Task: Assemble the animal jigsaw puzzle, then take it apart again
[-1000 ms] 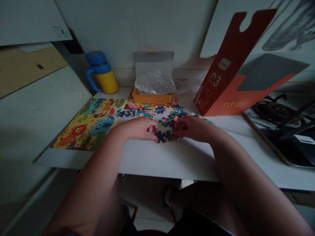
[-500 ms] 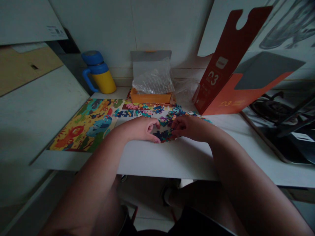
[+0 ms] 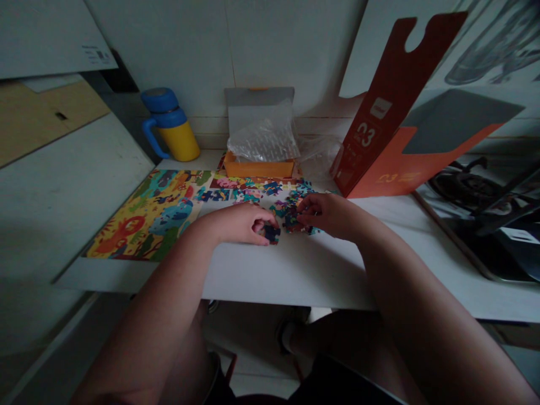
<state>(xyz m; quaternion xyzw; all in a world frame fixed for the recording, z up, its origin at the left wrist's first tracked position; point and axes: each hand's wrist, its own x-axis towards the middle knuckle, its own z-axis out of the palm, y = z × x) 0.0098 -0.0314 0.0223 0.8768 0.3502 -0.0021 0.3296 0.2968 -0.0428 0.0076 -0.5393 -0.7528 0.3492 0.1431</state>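
A colourful jigsaw picture (image 3: pixel 147 216) lies on the white counter (image 3: pixel 295 270), its left part filled in. Loose puzzle pieces (image 3: pixel 291 211) are heaped to its right. My left hand (image 3: pixel 236 224) rests on the counter with its fingers curled, pinching a dark blue puzzle piece (image 3: pixel 271 233). My right hand (image 3: pixel 327 214) sits just right of the heap, fingers bent and closed on small pieces at its edge.
An orange box with a clear plastic bag (image 3: pixel 261 147) stands behind the puzzle. A yellow mug with a blue lid (image 3: pixel 172 125) is at the back left. A tall red-orange carton (image 3: pixel 396 112) leans at the right, and a gas hob (image 3: pixel 485 214) lies beyond it.
My left hand has drawn a dark piece away from the cluster towards the counter's front. My right hand has shifted slightly back and right with the rest of the cluster.
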